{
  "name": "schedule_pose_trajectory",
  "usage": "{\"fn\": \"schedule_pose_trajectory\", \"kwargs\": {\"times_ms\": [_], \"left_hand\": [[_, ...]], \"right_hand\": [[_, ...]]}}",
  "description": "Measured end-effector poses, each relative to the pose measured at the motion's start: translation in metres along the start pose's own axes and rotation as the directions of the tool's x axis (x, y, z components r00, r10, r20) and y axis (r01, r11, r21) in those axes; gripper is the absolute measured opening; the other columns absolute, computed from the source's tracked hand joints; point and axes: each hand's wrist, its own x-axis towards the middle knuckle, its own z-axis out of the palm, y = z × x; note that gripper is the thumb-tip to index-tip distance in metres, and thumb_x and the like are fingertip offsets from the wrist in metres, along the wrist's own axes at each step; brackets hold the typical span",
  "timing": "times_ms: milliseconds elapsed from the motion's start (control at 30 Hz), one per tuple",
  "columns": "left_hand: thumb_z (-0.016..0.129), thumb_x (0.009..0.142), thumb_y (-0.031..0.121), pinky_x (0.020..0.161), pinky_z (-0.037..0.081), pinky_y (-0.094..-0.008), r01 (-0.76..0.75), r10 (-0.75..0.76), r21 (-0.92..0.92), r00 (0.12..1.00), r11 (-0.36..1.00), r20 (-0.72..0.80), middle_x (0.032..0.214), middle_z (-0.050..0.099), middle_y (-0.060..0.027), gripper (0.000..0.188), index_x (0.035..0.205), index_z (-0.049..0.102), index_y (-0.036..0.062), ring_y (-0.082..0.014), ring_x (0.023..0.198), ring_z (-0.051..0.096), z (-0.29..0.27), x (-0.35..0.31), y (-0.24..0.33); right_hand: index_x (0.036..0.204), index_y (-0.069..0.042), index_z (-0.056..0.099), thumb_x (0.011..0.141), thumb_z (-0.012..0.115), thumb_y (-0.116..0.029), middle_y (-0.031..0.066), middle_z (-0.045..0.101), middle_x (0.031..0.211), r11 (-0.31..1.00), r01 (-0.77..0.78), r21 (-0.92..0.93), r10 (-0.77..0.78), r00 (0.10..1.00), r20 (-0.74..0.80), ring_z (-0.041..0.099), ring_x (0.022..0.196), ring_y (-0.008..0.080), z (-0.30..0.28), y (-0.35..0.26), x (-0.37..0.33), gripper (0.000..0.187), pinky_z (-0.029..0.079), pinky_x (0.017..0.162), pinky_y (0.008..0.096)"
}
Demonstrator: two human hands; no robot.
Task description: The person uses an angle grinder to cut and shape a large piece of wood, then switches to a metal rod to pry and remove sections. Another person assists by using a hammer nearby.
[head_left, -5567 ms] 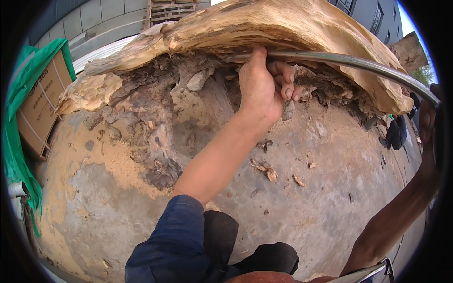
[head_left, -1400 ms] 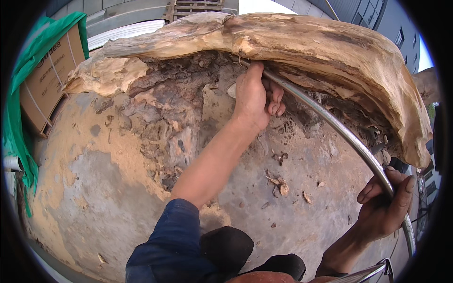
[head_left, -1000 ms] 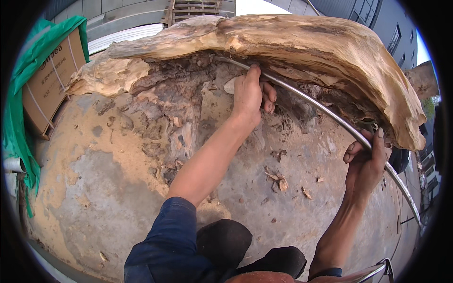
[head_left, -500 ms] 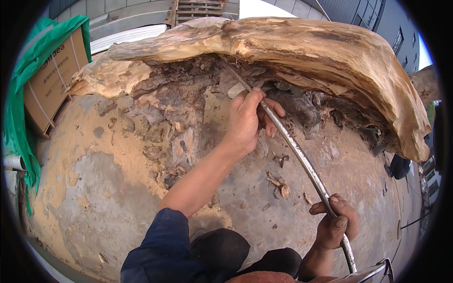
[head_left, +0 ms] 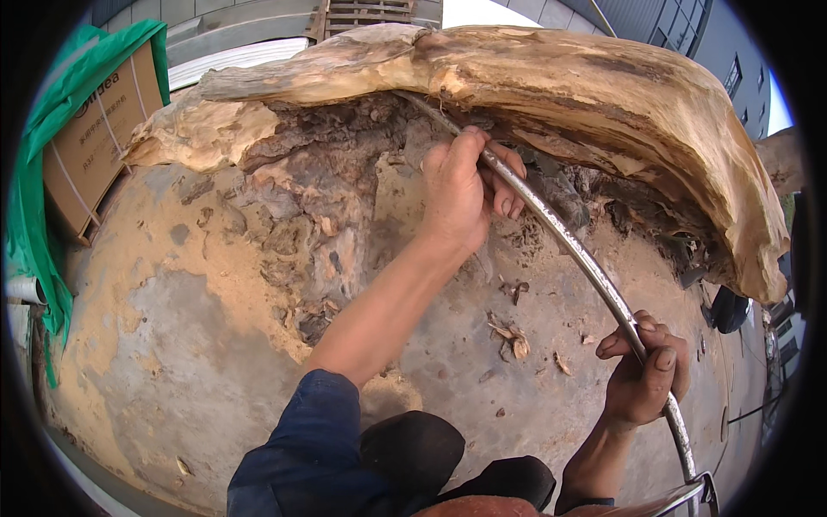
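A long, worn metal bar (head_left: 572,241) runs slantwise from the underside of a big barkless log (head_left: 594,82) down to the lower right. My left hand (head_left: 461,185) is wrapped round its upper part, close under the log. Lower down, my right hand (head_left: 648,372) grips the same bar with fingers and thumb. The bar's far end reaches the dark, rough hollow below the log's edge; whether its tip is pressed against the wood I cannot tell. Crumbly dark wood (head_left: 319,189) lies along the hollow beside my left hand.
Wood chips (head_left: 515,340) and sawdust (head_left: 220,280) are scattered on the concrete floor (head_left: 198,336). At the left stands a strapped cardboard box (head_left: 90,138) under a green sheet (head_left: 53,164). A wooden pallet (head_left: 366,15) shows behind the log. My knees are at the lower edge.
My right hand has moved up and to the right with the bar's lower part. My left hand has shifted slightly up and right, and the bar's far end sits higher against the log's underside.
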Motion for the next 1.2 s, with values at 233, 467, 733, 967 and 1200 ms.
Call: {"fn": "schedule_pose_trajectory", "kwargs": {"times_ms": [233,467,733,967,1200], "left_hand": [[0.040,0.107,0.036,0.042,0.044,-0.0385,-0.041,0.042,-0.049,0.999,0.998,0.020,0.070,0.061,-0.0180,0.043,0.092,0.054,-0.0020,-0.0193,0.040,0.047,0.004,0.006,-0.002],[0.036,0.110,0.033,0.046,0.044,-0.0399,-0.042,0.040,-0.103,0.999,0.994,-0.024,0.074,0.061,-0.0173,0.039,0.096,0.053,0.0010,-0.0199,0.044,0.047,0.001,0.000,-0.002],[0.033,0.110,0.034,0.047,0.043,-0.0402,-0.027,0.025,-0.061,0.999,0.998,-0.039,0.074,0.060,-0.0161,0.037,0.101,0.050,0.0022,-0.0203,0.044,0.046,0.001,-0.001,-0.005],[0.030,0.110,0.036,0.047,0.043,-0.0410,-0.028,0.026,-0.061,0.999,0.998,-0.027,0.073,0.060,-0.0158,0.042,0.100,0.051,0.0006,-0.0209,0.044,0.047,0.010,0.001,-0.005],[0.028,0.111,0.040,0.047,0.043,-0.0405,0.011,-0.010,-0.079,1.000,0.997,0.003,0.076,0.062,-0.0160,0.046,0.103,0.052,0.0012,-0.0204,0.044,0.048,0.000,-0.003,-0.006]], "right_hand": [[0.093,0.007,0.060,0.107,0.042,-0.030,0.0170,0.056,0.052,0.986,-0.141,-0.089,0.136,0.989,-0.066,0.054,0.043,0.0221,-0.009,-0.035,0.059,0.043,0.051,0.071,0.0349],[0.096,0.009,0.061,0.104,0.050,-0.032,0.0196,0.061,0.060,0.977,-0.206,-0.049,0.203,0.977,-0.060,0.059,0.050,0.0236,0.001,-0.036,0.056,0.042,0.052,0.058,0.0354],[0.096,0.009,0.064,0.104,0.050,-0.031,0.0168,0.061,0.059,0.958,-0.286,0.006,0.282,0.940,-0.193,0.054,0.044,0.0190,-0.003,-0.028,0.081,0.043,0.047,0.051,0.0282],[0.097,0.011,0.064,0.104,0.048,-0.028,0.0170,0.058,0.058,0.974,-0.225,0.017,0.225,0.964,-0.140,0.054,0.046,0.0207,-0.001,-0.026,0.079,0.043,0.045,0.045,0.0285],[0.099,0.007,0.067,0.105,0.048,-0.031,0.0107,0.057,0.055,0.964,-0.259,-0.062,0.246,0.954,-0.170,0.052,0.040,0.0145,0.001,-0.035,0.108,0.044,0.043,0.042,0.0224]]}}
